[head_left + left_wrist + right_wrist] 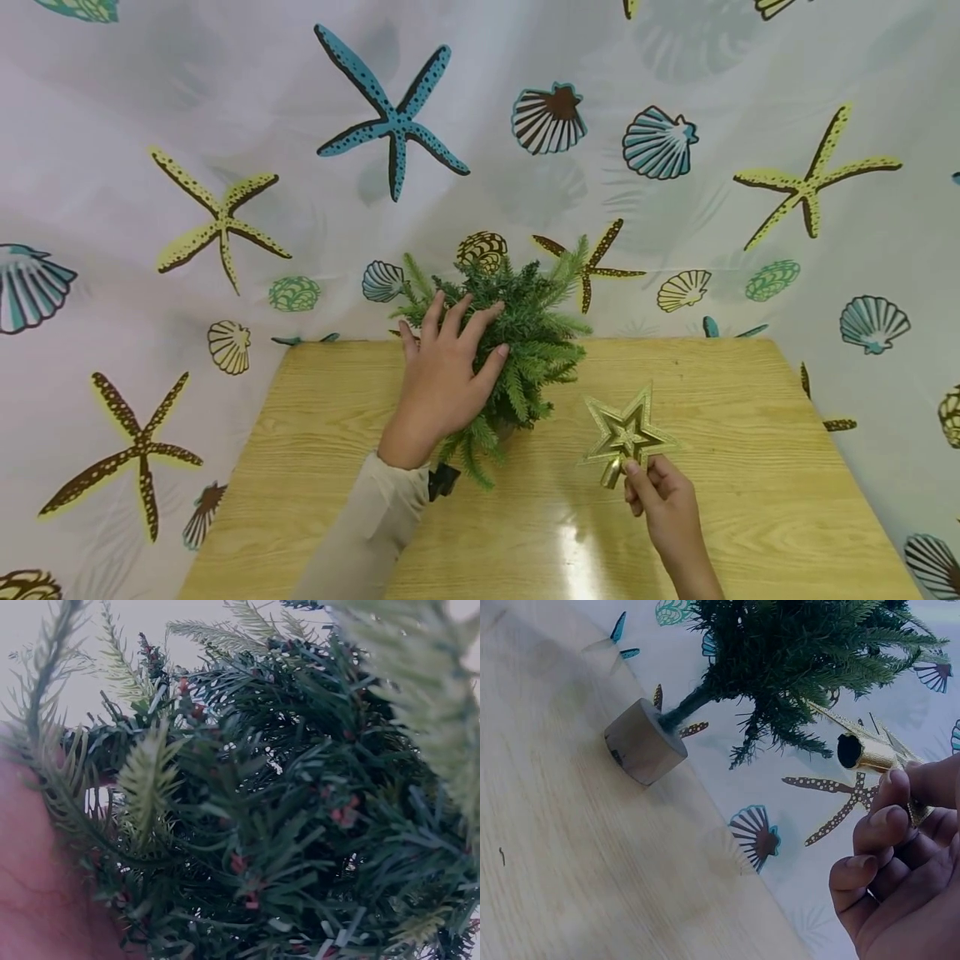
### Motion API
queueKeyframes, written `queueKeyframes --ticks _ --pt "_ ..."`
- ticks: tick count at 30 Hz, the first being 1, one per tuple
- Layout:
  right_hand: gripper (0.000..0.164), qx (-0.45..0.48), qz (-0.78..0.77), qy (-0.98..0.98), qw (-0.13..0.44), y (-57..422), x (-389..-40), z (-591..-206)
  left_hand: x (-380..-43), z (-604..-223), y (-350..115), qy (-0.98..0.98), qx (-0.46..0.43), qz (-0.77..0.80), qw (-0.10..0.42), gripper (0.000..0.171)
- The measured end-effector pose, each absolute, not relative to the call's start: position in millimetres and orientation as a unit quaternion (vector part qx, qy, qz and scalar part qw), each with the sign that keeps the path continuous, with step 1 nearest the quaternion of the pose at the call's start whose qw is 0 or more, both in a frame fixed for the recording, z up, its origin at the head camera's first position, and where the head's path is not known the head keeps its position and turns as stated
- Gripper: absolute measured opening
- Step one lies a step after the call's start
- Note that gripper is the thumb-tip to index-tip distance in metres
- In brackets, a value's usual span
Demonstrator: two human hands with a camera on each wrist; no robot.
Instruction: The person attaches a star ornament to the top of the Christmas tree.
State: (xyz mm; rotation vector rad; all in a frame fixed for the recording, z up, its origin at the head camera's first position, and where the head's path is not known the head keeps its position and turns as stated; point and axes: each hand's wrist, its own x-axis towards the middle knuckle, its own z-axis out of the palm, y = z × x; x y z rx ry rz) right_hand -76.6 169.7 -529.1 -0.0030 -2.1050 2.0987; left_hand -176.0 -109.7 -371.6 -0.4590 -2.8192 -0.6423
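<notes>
A small artificial Christmas tree (532, 333) stands towards the back of the table, its round base (646, 742) showing in the right wrist view. My left hand (442, 379) rests on its branches from the left, fingers spread and fairly straight. Dark green needles and lighter sprigs (150, 784) fill the left wrist view. In my right hand (667, 500), a gold star tree topper (628, 433) is pinched between thumb and fingers by a lower point. The topper's hollow tube (866, 752) faces the tree in the right wrist view.
The wooden table (750, 467) ends at a back edge close behind the tree. A white cloth (480, 50) printed with starfish and shells hangs behind it and along both sides. Something small and black (443, 481) sits at the left cuff.
</notes>
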Motion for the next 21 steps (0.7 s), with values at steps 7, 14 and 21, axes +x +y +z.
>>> queueKeyframes --ticks 7,14,21 --pt "0.024 0.021 0.72 -0.686 0.106 169.5 -80.2 -521.1 -175.3 -373.6 -110.0 -0.955 -0.159 -0.225 0.112 0.054" --pt "0.023 0.038 0.722 -0.679 0.128 170.3 -87.8 -509.8 -173.8 -374.3 -110.6 -0.955 -0.158 -0.227 0.109 0.054" --pt "0.022 0.069 0.735 -0.659 0.145 170.1 -92.7 -499.3 -174.3 -373.9 -110.4 -0.954 -0.157 -0.23 0.11 0.054"
